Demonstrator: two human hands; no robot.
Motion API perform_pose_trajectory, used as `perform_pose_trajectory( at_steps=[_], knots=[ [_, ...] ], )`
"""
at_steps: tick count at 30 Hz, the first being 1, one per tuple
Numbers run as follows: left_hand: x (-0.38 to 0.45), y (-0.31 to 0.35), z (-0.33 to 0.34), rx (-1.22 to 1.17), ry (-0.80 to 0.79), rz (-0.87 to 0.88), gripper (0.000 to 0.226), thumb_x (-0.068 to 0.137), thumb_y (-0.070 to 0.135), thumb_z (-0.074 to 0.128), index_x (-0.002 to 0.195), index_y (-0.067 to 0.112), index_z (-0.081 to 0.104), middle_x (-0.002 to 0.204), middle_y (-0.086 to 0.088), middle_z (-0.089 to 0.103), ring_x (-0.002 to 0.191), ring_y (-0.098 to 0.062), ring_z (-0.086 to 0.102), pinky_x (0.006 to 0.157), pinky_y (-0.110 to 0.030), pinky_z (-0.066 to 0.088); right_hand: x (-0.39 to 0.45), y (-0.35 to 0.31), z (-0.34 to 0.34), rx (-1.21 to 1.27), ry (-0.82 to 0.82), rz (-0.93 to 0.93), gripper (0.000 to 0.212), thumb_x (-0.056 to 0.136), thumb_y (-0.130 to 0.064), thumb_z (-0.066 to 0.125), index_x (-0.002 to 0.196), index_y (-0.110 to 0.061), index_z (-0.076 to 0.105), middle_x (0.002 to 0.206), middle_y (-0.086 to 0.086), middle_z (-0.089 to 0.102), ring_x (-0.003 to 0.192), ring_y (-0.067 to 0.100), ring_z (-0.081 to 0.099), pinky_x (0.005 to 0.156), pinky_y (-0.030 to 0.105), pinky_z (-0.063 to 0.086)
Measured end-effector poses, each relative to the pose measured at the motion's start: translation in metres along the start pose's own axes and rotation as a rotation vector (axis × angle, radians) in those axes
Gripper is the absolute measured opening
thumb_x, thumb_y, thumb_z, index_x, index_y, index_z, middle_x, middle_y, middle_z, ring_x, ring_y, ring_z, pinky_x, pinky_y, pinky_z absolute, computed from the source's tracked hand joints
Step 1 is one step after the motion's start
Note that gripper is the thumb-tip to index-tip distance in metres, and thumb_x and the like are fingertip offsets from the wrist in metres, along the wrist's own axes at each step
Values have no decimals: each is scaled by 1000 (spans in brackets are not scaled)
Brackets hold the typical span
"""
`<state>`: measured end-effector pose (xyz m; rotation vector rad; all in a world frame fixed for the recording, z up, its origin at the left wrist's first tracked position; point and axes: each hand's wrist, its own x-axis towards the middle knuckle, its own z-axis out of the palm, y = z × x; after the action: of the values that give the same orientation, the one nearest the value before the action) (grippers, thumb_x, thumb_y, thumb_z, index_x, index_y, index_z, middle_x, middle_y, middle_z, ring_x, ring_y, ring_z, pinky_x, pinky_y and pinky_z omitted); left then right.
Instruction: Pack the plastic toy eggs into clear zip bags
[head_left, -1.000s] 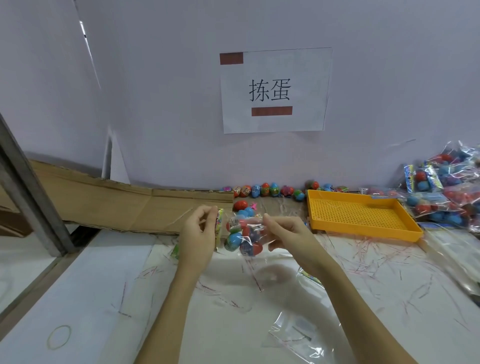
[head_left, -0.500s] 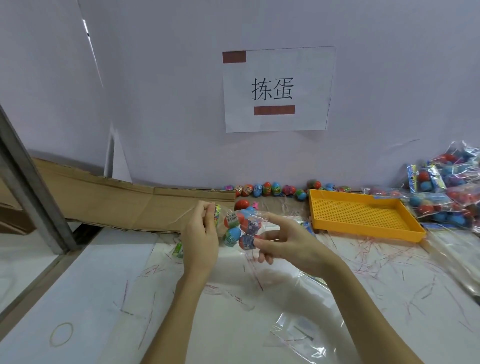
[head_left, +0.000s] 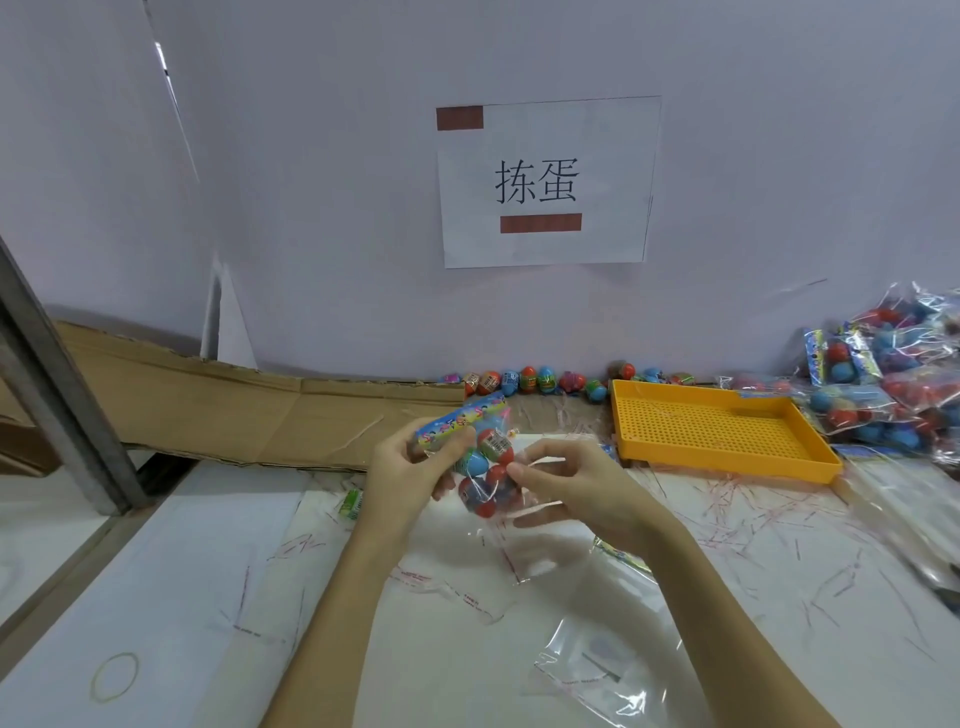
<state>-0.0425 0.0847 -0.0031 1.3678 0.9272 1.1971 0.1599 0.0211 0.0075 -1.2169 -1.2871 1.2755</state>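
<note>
Two hands: meet at centre frame over a filled clear bag of toy eggs.
Left hand: fingers curled round the bag's printed header card.
Right hand: fingertips pinching the bag's film.
Loose eggs: lined along the wall, upper centre.
Orange tray: right of centre.
Packed bags: piled at right edge.
Empty bag: lower centre, flat on the table.

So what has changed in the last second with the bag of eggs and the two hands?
The bag of eggs turned: its printed header card, earlier edge-on by the left hand, now faces the camera at the top. The right hand shifted its pinch lower on the bag. Both hands still hold it; the yellow tray stayed put.
</note>
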Motion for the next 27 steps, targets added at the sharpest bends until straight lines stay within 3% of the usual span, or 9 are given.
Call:
perform_pose_trajectory(
  at_steps=[2,4,5,8,13,17,22,27],
  knots=[
    [2,-1,3,-31,50,-91,63,79,57,80,120,10,69,88,-11,78,76,-28,73,68,-40,62,-1,0,2,27,-42,14,25,92,-28,75,113,-15,72,106,12,78,98,31,75,76,37,63],
    [2,-2,4,-100,-19,-161,74,75,72,74,120,14,70,101,-7,79,92,-22,76,78,-38,62,0,2,6,78,4,-20,22,95,-22,72,115,-15,73,107,13,77,98,32,75,75,33,63],
    [2,-3,4,-134,-60,-162,72,75,69,78,122,15,70,108,-6,79,98,-20,76,78,-33,61,2,3,8,98,42,-34,19,95,-22,72,113,-15,75,106,13,77,97,32,76,75,34,63],
    [3,-4,2,-170,-85,-112,49,77,35,87,120,18,72,114,-5,78,105,-22,76,73,-23,60,3,3,12,160,94,-16,23,93,-28,73,112,-16,75,107,13,77,98,32,75,76,35,63],
    [4,-4,1,-166,-87,-90,41,72,36,89,110,25,78,110,-5,79,98,-19,77,75,-26,60,3,1,17,115,33,-13,20,88,-39,79,106,-31,76,104,8,78,96,27,76,73,27,60],
    [5,0,0,-340,-29,-213,13,80,32,81,89,23,84,93,-5,79,75,-12,72,67,-25,57,2,-1,9,24,34,-8,17,88,-40,78,105,-38,75,103,6,78,92,20,75,73,22,57],
    [4,-3,-1,-204,128,-162,10,95,19,74,95,11,80,79,-6,76,69,-15,69,70,-31,59,2,-2,8,-20,22,10,31,88,-43,77,114,-28,70,94,6,77,67,12,65,62,22,53],
    [4,-3,3,-264,256,-157,23,107,15,55,97,6,74,81,-11,76,71,-23,72,66,-32,60,2,-2,5,-61,65,-15,32,91,-38,74,115,-17,70,89,6,76,63,12,62,58,22,51]
  ],
)
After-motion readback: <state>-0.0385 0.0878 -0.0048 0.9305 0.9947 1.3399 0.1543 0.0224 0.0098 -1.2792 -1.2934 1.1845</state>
